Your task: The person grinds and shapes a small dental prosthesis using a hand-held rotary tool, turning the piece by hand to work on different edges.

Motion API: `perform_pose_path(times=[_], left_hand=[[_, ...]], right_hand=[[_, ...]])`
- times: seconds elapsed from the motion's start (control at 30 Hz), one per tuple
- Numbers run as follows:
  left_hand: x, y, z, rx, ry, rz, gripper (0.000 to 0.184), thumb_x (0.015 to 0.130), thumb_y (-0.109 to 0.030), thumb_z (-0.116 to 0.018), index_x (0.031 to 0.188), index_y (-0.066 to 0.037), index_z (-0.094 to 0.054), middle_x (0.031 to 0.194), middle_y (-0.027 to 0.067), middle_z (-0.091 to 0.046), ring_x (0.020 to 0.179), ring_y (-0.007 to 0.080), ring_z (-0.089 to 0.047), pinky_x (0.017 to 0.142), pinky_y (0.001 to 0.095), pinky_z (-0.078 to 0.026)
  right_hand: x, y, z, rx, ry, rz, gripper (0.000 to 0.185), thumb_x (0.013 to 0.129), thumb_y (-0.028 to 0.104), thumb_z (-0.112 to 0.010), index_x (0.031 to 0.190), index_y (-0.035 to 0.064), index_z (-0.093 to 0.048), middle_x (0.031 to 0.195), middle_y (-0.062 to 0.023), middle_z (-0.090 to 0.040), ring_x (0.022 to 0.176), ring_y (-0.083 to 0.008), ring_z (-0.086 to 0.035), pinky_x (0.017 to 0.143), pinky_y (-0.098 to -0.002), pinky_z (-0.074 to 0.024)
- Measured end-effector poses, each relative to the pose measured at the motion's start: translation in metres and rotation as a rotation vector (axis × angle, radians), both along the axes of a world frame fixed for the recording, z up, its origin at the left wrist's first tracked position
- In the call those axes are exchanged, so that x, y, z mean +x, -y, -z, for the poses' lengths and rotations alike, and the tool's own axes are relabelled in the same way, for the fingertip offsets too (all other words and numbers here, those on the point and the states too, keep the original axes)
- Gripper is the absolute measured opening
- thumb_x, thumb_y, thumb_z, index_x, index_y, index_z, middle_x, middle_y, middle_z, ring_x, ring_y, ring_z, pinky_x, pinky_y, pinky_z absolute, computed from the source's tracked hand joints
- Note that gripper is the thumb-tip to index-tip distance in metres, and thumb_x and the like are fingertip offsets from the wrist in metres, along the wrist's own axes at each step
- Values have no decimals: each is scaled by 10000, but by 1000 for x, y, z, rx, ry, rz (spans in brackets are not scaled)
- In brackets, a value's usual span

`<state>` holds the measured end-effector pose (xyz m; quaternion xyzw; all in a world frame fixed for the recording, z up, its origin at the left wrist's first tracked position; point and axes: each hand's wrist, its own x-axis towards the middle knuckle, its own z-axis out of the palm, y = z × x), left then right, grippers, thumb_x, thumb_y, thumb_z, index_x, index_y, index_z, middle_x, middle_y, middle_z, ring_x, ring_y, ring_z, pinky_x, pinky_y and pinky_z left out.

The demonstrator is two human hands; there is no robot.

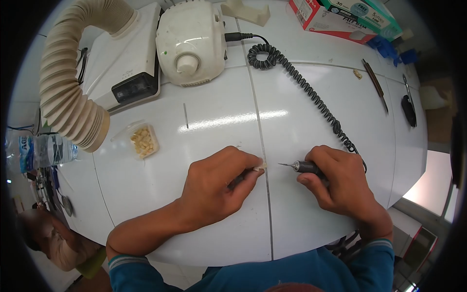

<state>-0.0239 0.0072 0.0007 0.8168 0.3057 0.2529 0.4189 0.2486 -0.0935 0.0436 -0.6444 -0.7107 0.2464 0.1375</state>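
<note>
My left hand (219, 187) pinches a small off-white, tooth-like piece (261, 166) between thumb and forefinger; the fingers partly cover it. Opposite, my right hand (340, 182) is closed around a dark rotary handpiece (307, 167). Its thin bur (286, 164) points left at the piece, with a short gap between them. A coiled black cord (311, 90) runs from behind my right hand up to a cream control unit (189, 41) with a round knob. Left of my left hand, a clear plastic box (155, 138) holds several small yellowish pieces (142, 142).
A ribbed hose (61, 87) arches from a white machine (124, 63) at upper left. A thin metal rod (186, 116) lies mid-table. Slim knife-like tools (374, 82) and face-mask boxes (340, 19) are at right. Bottles (46, 148) and another person (58, 238) are at left.
</note>
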Motion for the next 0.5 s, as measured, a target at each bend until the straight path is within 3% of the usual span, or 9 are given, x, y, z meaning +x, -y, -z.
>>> perform_pose_path(times=[0.13, 0.5], left_hand=[[5, -2, -1, 129, 23, 19, 258, 870, 48, -924, 1102, -40, -852, 931, 94, -785, 759, 184, -764, 604, 301, -574], [4, -3, -2, 96, 9, 9, 245, 856, 73, -934, 1045, -20, -810, 1090, 143, -796, 860, 221, -800, 705, 308, -640]], right_hand=[[-1, 5, -1, 4, -12, 16, 293, 1028, 301, -845, 1072, 68, -674, 861, -104, -675, 676, -322, -675, 589, -446, -502], [-2, 9, -2, 61, 20, 3, 264, 989, 228, -863, 1134, 68, -711, 873, -94, -626, 689, -291, -656, 589, -425, -504]])
